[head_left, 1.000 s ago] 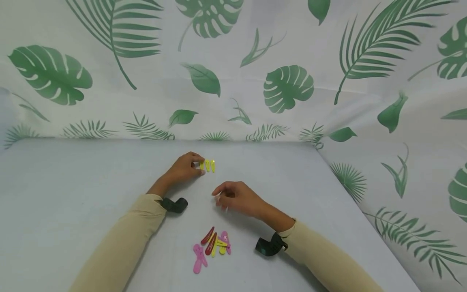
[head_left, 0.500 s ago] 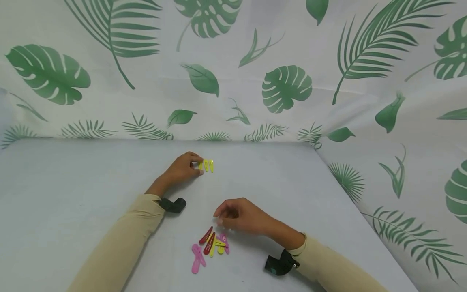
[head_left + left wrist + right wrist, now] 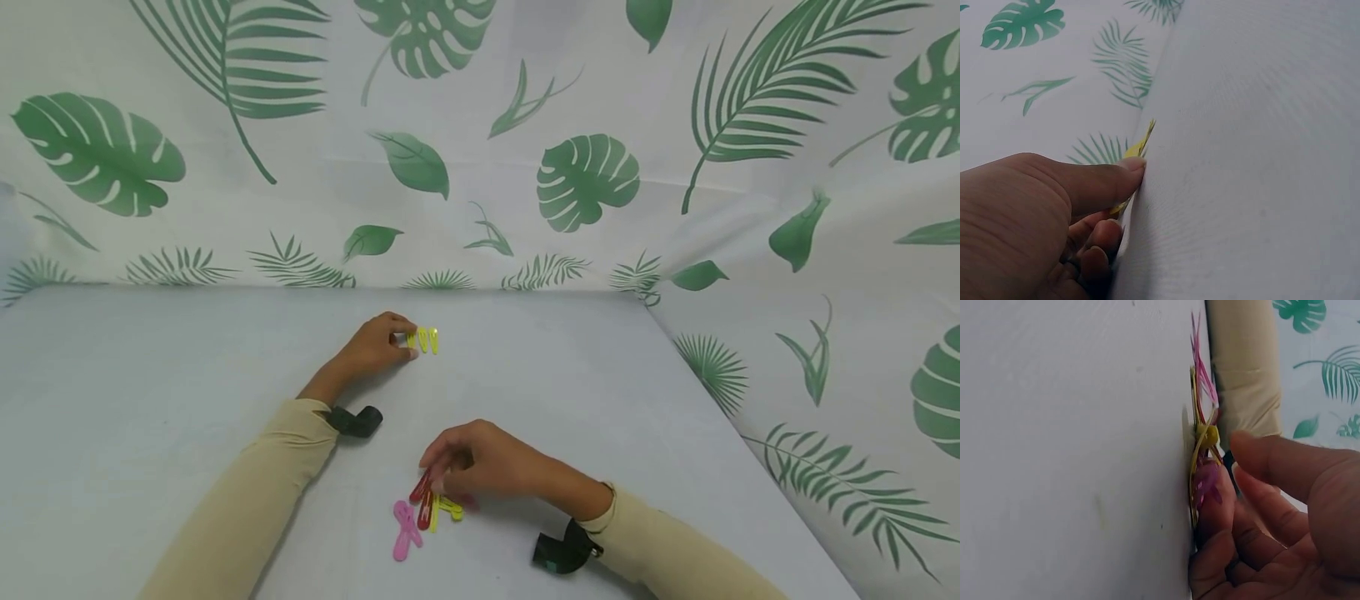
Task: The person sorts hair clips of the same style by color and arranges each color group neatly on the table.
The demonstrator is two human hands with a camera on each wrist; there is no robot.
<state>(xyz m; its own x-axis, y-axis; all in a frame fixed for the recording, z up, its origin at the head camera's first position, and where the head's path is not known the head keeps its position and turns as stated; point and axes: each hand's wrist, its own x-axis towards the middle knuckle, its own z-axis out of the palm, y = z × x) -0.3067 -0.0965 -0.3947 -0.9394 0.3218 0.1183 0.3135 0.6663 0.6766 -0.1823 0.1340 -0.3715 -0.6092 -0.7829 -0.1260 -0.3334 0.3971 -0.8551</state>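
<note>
Snap hair clips lie on the white table. At its far side, yellow hair clips stand side by side in a short row. My left hand is at the row's left end, thumb and fingers about the leftmost yellow hair clip. Over the mixed pile nearer me hovers my right hand, thumb and fingertips apart. Beneath its fingers are red hair clips and a yellow one. Pink hair clips cross at the pile's left. In the right wrist view a pink clip is by the fingers.
A white cloth with green leaf prints hangs behind the table and along its right side. Each wrist bears a black camera. Beige sleeves cover both forearms.
My right hand has come down toward me from mid-table onto the pile and now covers its right part. The left hand has stayed at the yellow row.
</note>
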